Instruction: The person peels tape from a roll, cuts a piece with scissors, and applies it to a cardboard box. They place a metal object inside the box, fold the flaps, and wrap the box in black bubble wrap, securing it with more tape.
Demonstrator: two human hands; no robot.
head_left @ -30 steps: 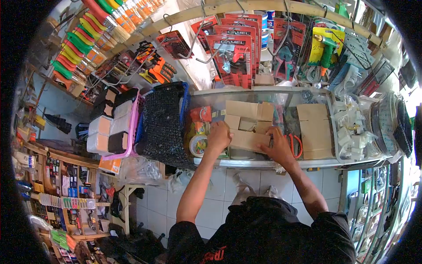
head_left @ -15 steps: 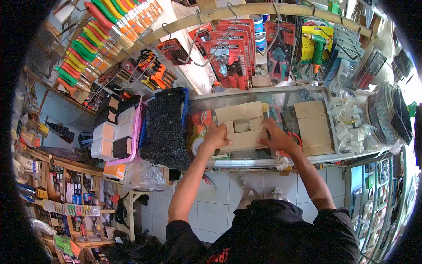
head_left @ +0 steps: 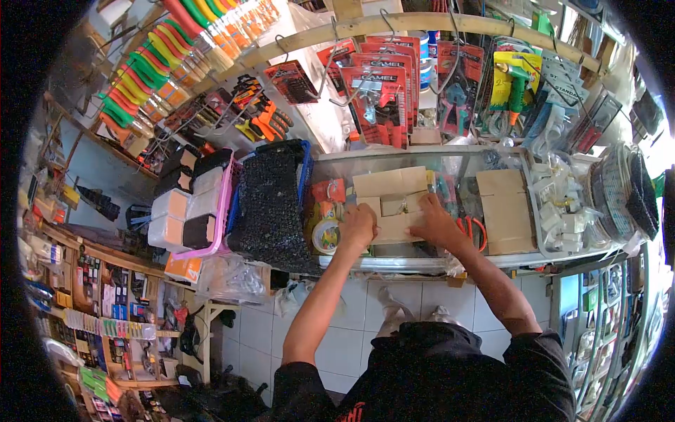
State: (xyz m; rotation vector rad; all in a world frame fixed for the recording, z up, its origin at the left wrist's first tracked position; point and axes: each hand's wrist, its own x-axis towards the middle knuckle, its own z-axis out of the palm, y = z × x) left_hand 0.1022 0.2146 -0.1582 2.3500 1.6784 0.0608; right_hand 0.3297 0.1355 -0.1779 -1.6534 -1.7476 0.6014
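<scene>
A brown cardboard box (head_left: 390,182) lies on the glass counter with its top flaps spread. Part of its inside shows through the gap, with small contents I cannot make out. My left hand (head_left: 358,228) grips the box's left side, fingers curled and thumb toward the front flap. On the opposite side, my right hand (head_left: 436,222) has its fingers around the right edge and its thumb on the front flap. A roll of tape (head_left: 325,235) shows beside my left wrist, and red-handled scissors (head_left: 480,232) beside my right; both appear under the glass.
Another flat brown carton (head_left: 505,211) lies to the right on the glass counter (head_left: 436,263). At left stand a pink basket (head_left: 226,204) of wrapped packs and a blue basket (head_left: 308,158) covered in black mesh. Carded tools (head_left: 380,98) hang on hooks above the counter.
The view has shifted slightly. My hands have come a little closer together on the box, and my left fingers are more curled. The box stays in about the same place.
</scene>
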